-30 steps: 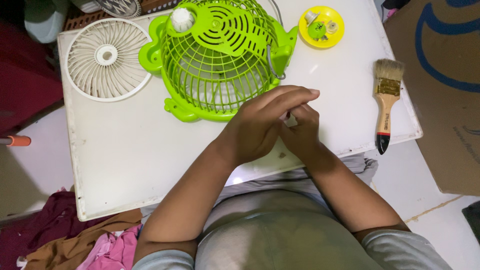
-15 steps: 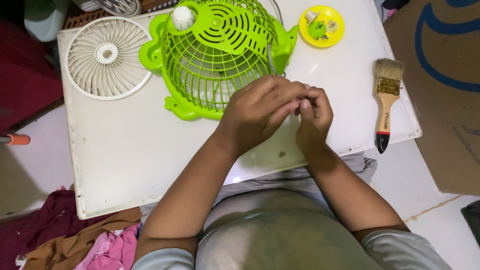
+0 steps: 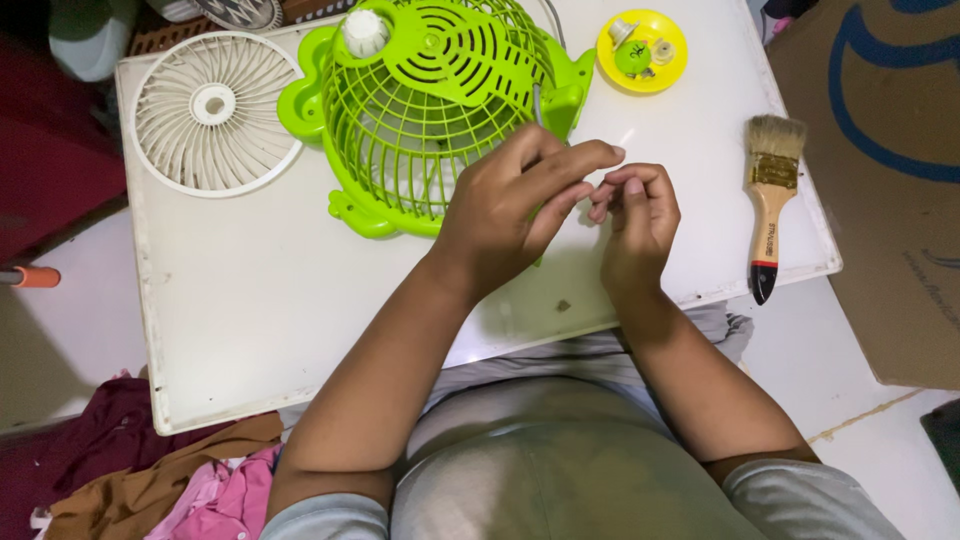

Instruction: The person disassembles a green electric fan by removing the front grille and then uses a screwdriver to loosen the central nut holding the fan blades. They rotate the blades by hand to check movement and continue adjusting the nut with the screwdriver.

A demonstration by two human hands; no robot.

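Two bare hands meet above a white table [image 3: 250, 330], fingertips drawn together over its middle, just in front of a lime-green fan housing [image 3: 430, 110] that lies with its cage of ribs facing up. The left hand [image 3: 510, 210] reaches in from the person's left with its fingers extended and bunched toward the right hand [image 3: 635, 225], whose fingers curl inward; the tips of both nearly touch. Something very small may be pinched between them, but the view is too coarse to tell what, or whether anything is held at all. The fan housing sits just beyond and to the left of the hands, and the left hand partly overlaps its near edge.

A white fan grille [image 3: 212, 110] lies flat at the far left of the table, apart from the housing. A yellow dish [image 3: 642, 50] holding small parts rests near the far right corner. A wooden-handled paintbrush [image 3: 770, 205] lies at the right edge, its long axis running toward the person, bristles pointing away. Crumpled clothes [image 3: 140, 480] sit on the floor to the left; a cardboard box [image 3: 880, 180] stands at right.
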